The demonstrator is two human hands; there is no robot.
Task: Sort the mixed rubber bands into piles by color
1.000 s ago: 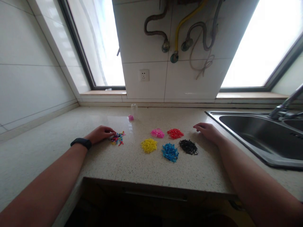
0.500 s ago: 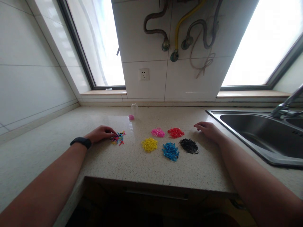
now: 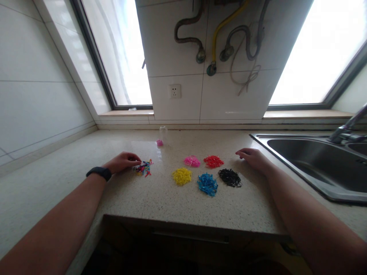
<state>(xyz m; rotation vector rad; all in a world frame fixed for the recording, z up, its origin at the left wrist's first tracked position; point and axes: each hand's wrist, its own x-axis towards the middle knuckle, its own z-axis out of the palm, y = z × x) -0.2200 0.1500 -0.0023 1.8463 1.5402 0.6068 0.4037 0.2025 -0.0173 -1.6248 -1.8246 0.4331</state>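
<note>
My left hand (image 3: 124, 162), with a dark band on its wrist, rests at the edge of a small mixed pile of coloured rubber bands (image 3: 144, 167). Its fingers are curled in a pinch at the bands; whatever lies between the tips is too small to make out. Right of it the bands lie sorted by colour: a yellow pile (image 3: 182, 176), a pink pile (image 3: 192, 161), a red pile (image 3: 213, 161), a blue pile (image 3: 207, 184) and a black pile (image 3: 229, 178). Beside the red and black piles my right hand (image 3: 252, 157) rests on the counter, fingers loosely closed, nothing visible in them.
A clear small container (image 3: 163, 132) stands at the back of the speckled counter (image 3: 160, 202), a pink piece (image 3: 159, 143) by it. On the right is a steel sink (image 3: 309, 160) with a tap (image 3: 344, 131). The counter's front edge drops to a dark cabinet.
My left fingertips have shifted slightly at the mixed pile, and less of the dark bands shows at them. My right hand and the sorted piles stay put.
</note>
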